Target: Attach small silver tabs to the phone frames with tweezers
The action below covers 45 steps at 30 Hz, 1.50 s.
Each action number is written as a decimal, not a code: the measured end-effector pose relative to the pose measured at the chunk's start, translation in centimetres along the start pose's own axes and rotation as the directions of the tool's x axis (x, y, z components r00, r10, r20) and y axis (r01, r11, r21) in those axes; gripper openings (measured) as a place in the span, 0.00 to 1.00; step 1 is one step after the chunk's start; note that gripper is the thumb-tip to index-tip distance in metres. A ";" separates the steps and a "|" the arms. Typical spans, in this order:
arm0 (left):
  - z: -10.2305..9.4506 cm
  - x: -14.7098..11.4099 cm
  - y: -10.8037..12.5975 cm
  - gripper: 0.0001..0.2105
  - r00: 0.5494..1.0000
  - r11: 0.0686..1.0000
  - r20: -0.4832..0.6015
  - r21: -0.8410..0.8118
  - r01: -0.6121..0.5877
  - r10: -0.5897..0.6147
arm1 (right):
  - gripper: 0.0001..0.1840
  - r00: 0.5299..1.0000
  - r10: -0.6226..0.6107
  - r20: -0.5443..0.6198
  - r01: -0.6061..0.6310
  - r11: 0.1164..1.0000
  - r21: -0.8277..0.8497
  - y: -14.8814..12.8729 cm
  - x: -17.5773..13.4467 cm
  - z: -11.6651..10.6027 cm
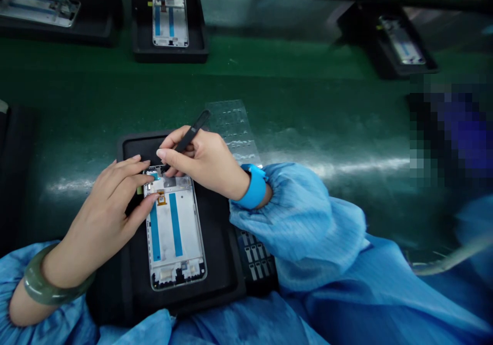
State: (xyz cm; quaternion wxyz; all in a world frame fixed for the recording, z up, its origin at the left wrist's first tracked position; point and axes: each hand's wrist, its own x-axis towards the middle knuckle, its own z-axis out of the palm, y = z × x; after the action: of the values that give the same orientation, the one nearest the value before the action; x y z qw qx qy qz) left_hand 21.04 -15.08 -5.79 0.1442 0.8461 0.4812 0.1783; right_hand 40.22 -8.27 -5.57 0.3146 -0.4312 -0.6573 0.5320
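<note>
Phone frame: we see the silver phone frame (188, 232) lying face up in a black tray (219, 263), in front of the person, its far end under both hands.
Left hand: the left hand (111, 196) reaches in from the side, fingers spread, their tips resting along the frame's upper left edge; its thumb tip is at the orange flex piece (162, 200).
Right hand: the right hand (206, 157) has its fingers pinching a slim black tool (192, 132), held slantwise above the frame's far end; we cannot tell whether the tool's lower tip touches the frame.
Blue strips: we count two long ones on the frame, the right one (176, 224) beside the flex piece's column.
Wrists: we note a green bangle (50, 283) on the left and a blue band (252, 186) on the right.
Clear sheet: a transparent sheet (233, 121) lies on the green worktop (308, 103), just beyond the right hand.
Small parts: rows of metallic pieces (259, 255) sit beside the tray, partly under the right sleeve (300, 196).
Farther trays: we see three more, each with a similar frame: far left (38, 8), far middle (179, 16) and far right (402, 39).
</note>
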 end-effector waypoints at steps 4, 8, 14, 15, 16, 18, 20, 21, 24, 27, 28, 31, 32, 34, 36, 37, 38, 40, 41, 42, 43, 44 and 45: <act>0.0 0.0 0.0 0.12 1.000 0.999 -0.008 0.038 -0.030 0.030 | 0.08 1.000 -0.012 -0.005 0.011 1.000 -0.022 0.1 0.0 0.0; 0.0 0.0 0.1 0.13 0.998 0.995 -0.011 0.076 -0.065 0.066 | 0.07 1.000 -0.021 -0.008 0.021 0.999 -0.026 0.0 0.0 0.0; -0.1 -0.1 0.1 0.15 0.997 0.990 0.010 0.119 -0.080 0.079 | 0.08 1.000 -0.010 -0.014 0.009 0.999 -0.053 0.0 0.0 0.0; 0.0 -0.1 0.1 0.15 0.997 0.990 0.010 0.119 -0.080 0.079 | 0.08 1.000 -0.004 -0.013 0.004 0.999 -0.052 0.0 0.0 0.0; 0.0 -0.1 0.0 0.14 0.997 0.990 0.010 0.116 -0.077 0.076 | 0.07 1.000 0.002 -0.012 -0.003 0.999 -0.049 -0.1 -0.1 0.1; 0.1 -0.1 0.0 0.14 0.997 0.991 0.011 0.111 -0.072 0.071 | 0.07 1.000 0.011 -0.011 -0.011 0.999 -0.042 0.0 -0.1 0.1; 0.1 0.0 0.0 0.14 0.997 0.991 0.014 0.111 -0.072 0.071 | 0.07 1.000 0.006 -0.014 -0.007 0.999 -0.043 0.0 -0.1 0.1; 0.1 0.0 0.0 0.14 0.997 0.991 0.015 0.113 -0.074 0.073 | 0.07 1.000 0.000 -0.016 -0.001 0.999 -0.048 0.0 -0.1 0.1; 0.0 0.0 0.1 0.15 0.997 0.990 0.019 0.119 -0.079 0.077 | 0.07 1.000 -0.014 -0.023 0.012 0.998 -0.057 0.0 -0.1 0.1; 0.0 0.0 0.2 0.14 0.998 0.990 0.020 0.120 -0.068 0.066 | 0.08 1.000 -0.001 -0.022 0.000 0.999 -0.045 0.0 -0.1 0.1; 0.0 0.0 0.1 0.14 0.998 0.991 0.018 0.118 -0.065 0.063 | 0.08 1.000 0.004 -0.022 -0.004 0.999 -0.042 0.0 -0.1 0.2; 0.0 -0.1 0.1 0.14 0.998 0.992 0.015 0.112 -0.064 0.063 | 0.08 1.000 0.011 -0.022 -0.012 0.999 -0.043 -0.1 -0.1 0.2; 0.1 -0.1 0.1 0.14 0.998 0.992 0.016 0.113 -0.065 0.063 | 0.07 1.000 0.012 -0.022 -0.013 0.999 -0.043 -0.1 -0.1 0.2; 0.1 -0.1 0.1 0.14 0.998 0.992 0.019 0.114 -0.061 0.059 | 0.07 1.000 0.011 -0.022 -0.012 0.999 -0.045 -0.1 -0.1 0.2; 0.0 -0.1 0.1 0.14 0.998 0.992 0.020 0.114 -0.061 0.059 | 0.07 1.000 -0.001 -0.024 -0.001 0.999 -0.052 -0.1 -0.1 0.1; 0.0 -0.1 0.1 0.14 0.998 0.992 0.022 0.114 -0.061 0.059 | 0.07 1.000 -0.007 -0.025 0.005 0.998 -0.055 -0.1 -0.1 0.1; 0.0 -0.1 0.1 0.14 0.998 0.992 0.023 0.112 -0.061 0.059 | 0.07 1.000 -0.011 -0.025 0.009 0.998 -0.057 -0.1 -0.1 0.1; 0.0 -0.1 0.1 0.14 0.998 0.992 0.023 0.109 -0.063 0.061 | 0.07 1.000 -0.009 -0.023 0.007 0.998 -0.059 -0.1 -0.1 0.1; 0.0 -0.1 0.1 0.14 0.998 0.992 0.023 0.108 -0.064 0.062 | 0.07 1.000 -0.004 -0.021 0.003 0.998 -0.059 -0.1 0.0 0.1; 0.0 -0.1 0.1 0.14 0.998 0.992 0.022 0.108 -0.064 0.062 | 0.07 1.000 0.001 -0.020 -0.002 0.998 -0.058 -0.1 -0.1 0.1; 0.0 -0.1 0.1 0.14 0.998 0.992 0.021 0.109 -0.067 0.065 | 0.07 1.000 0.005 -0.019 -0.006 0.998 -0.058 -0.1 -0.1 0.1; 0.1 -0.1 0.1 0.14 0.997 0.991 0.017 0.110 -0.070 0.069 | 0.07 1.000 0.007 -0.018 -0.008 0.998 -0.060 -0.1 -0.1 0.1; 0.1 -0.1 0.0 0.14 0.997 0.991 0.017 0.113 -0.073 0.072 | 0.07 1.000 0.009 -0.019 -0.010 0.998 -0.063 -0.1 -0.1 0.1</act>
State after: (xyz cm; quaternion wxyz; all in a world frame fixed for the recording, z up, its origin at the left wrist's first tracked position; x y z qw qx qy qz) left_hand 21.04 -15.20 -5.85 0.0924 0.8709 0.4586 0.1504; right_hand 40.13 -8.38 -5.49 0.3044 -0.4489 -0.6687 0.5087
